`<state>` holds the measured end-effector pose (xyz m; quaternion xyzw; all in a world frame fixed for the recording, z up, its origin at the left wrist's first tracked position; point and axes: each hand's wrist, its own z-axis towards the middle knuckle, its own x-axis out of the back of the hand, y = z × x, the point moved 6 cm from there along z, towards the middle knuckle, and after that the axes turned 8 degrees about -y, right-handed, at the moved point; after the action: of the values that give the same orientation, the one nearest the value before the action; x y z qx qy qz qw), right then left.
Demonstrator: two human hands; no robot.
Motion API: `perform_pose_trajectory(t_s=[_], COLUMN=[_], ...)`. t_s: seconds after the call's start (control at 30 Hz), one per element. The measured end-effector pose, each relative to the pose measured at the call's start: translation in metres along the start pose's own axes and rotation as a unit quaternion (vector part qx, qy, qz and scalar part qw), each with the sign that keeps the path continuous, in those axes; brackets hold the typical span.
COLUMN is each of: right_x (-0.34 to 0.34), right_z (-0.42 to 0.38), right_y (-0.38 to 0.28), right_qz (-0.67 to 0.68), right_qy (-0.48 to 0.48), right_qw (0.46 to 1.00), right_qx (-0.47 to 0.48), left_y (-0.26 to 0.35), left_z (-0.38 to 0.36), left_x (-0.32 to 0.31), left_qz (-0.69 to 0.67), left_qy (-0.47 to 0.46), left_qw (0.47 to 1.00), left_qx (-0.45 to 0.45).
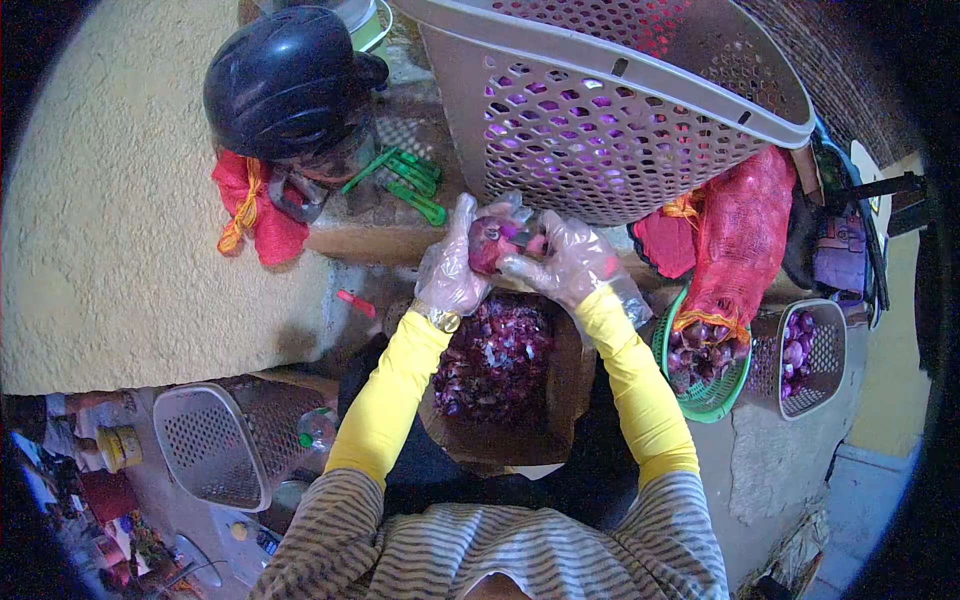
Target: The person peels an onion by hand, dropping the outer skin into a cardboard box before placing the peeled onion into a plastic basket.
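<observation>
In the middle of the head view, my left hand (455, 268), in a clear plastic glove, is closed around a red onion (488, 246). My right hand (572, 262), gloved the same way, is closed on what looks like a small knife (521, 239), its short dark blade against the onion. Fingers and glove cover most of its handle; a pink patch shows through the plastic. Directly below both hands, a box (480, 438) between my legs holds a heap of purple onion skins (495, 355).
A large perforated basket (610, 75) of onions stands ahead. To the right are a red mesh sack (745, 230), a green basket (735, 385) and a smaller crate (838, 350) with onions. Green-handled tools (410, 180) and a dark helmet (285, 85) lie front left; another basket (205, 440) sits lower left.
</observation>
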<state>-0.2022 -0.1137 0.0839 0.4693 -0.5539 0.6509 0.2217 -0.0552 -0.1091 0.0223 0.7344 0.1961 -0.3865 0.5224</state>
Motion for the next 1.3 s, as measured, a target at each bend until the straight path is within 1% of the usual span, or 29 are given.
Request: perform_pose_trajectory(t_s=[0.13,0.2,0.23,0.3,0.33,0.37,0.4,0.43,0.47,0.5,0.53,0.6,0.63,0.7,0.73,0.8,0.83,0.87,0.9,0.97,1.03,1.07,1.1,1.23,1.27,1.3], right_x=[0.003,0.002,0.002,0.002,0.001,0.002,0.003,0.003,0.003,0.002,0.001,0.000,-0.001,-0.003,-0.003,-0.002,-0.002,-0.002,-0.001,0.002,0.003,0.002,0.002,0.000,-0.001,0.000], right_z=[-0.001,-0.001,-0.002,0.000,0.000,0.000,0.000,-0.001,0.000,0.000,0.000,0.000,0.000,0.001,0.001,0.001,0.000,0.000,-0.001,-0.001,-0.001,-0.001,-0.001,0.000,-0.001,-0.001], right_y=[-0.002,-0.002,-0.002,-0.002,-0.001,-0.002,-0.003,-0.003,-0.002,-0.001,0.000,0.000,0.000,0.001,0.002,0.000,0.000,-0.001,-0.002,-0.004,-0.006,-0.006,-0.005,-0.004,-0.004,-0.005], right_qz=[0.013,0.010,0.007,0.015,0.023,0.023,0.030,0.035,0.035,0.042,0.048,0.035,0.022,0.027,0.032,0.029,0.025,0.025,0.038,0.051,0.049,0.049,0.046,0.054,0.054,0.056], right_qy=[0.002,0.005,0.008,-0.004,-0.015,-0.015,-0.018,-0.021,-0.021,-0.019,-0.017,-0.015,-0.013,-0.013,-0.014,-0.016,-0.019,-0.019,-0.017,-0.015,-0.035,-0.035,-0.030,-0.020,-0.020,-0.005], right_qw=[1.000,1.000,1.000,1.000,1.000,1.000,0.999,0.999,0.999,0.999,0.999,0.999,1.000,0.999,0.999,0.999,0.999,0.999,0.999,0.998,0.998,0.998,0.998,0.998,0.998,0.997], right_qx=[0.009,0.010,0.011,0.009,0.006,0.005,0.007,0.009,0.009,0.014,0.018,0.017,0.016,0.016,0.016,0.018,0.020,0.020,0.028,0.037,0.029,0.028,0.027,0.039,0.039,0.048], left_y=[0.001,0.000,0.000,0.000,-0.003,0.006,0.015,0.016,0.012,0.004,0.006,0.002,0.000,0.006,0.007,0.008,0.006,0.019,0.024,0.023,0.021,0.010,-0.003,0.005,0.003,-0.001], left_z=[-0.002,-0.003,-0.003,0.000,-0.001,-0.005,-0.014,-0.014,-0.009,-0.007,-0.006,-0.003,-0.004,-0.010,-0.010,-0.010,-0.009,-0.012,-0.021,-0.025,-0.022,-0.004,0.005,0.000,0.000,-0.001], left_x=[0.000,-0.002,0.001,0.002,0.003,-0.005,-0.018,-0.019,-0.011,-0.003,-0.003,-0.001,-0.002,-0.009,-0.011,-0.009,0.000,0.001,-0.018,-0.021,-0.020,0.005,0.018,0.007,0.006,0.002], left_qz=[-0.010,-0.001,-0.001,-0.014,-0.014,0.134,0.276,0.276,0.168,0.056,0.056,-0.085,-0.085,0.004,0.004,-0.001,-0.001,0.313,0.588,0.573,0.557,0.399,0.217,0.234,0.087,-0.062], left_qy=[-0.002,-0.035,-0.035,-0.076,-0.077,-0.130,-0.178,-0.178,-0.131,-0.080,-0.080,-0.079,-0.079,-0.100,-0.100,-0.050,-0.050,-0.090,-0.118,-0.113,-0.109,-0.070,-0.027,-0.028,-0.042,-0.053], left_qw=[1.000,0.999,0.999,0.997,0.997,0.975,0.916,0.916,0.965,0.993,0.993,0.993,0.993,0.991,0.991,0.996,0.996,0.923,0.737,0.745,0.754,0.888,0.972,0.966,0.994,0.997], left_qx=[0.012,0.028,0.028,-0.001,-0.001,-0.118,-0.231,-0.231,-0.153,-0.071,-0.071,-0.017,-0.016,-0.086,-0.086,-0.074,-0.073,-0.205,-0.312,-0.322,-0.331,-0.217,-0.091,-0.104,-0.049,0.008])
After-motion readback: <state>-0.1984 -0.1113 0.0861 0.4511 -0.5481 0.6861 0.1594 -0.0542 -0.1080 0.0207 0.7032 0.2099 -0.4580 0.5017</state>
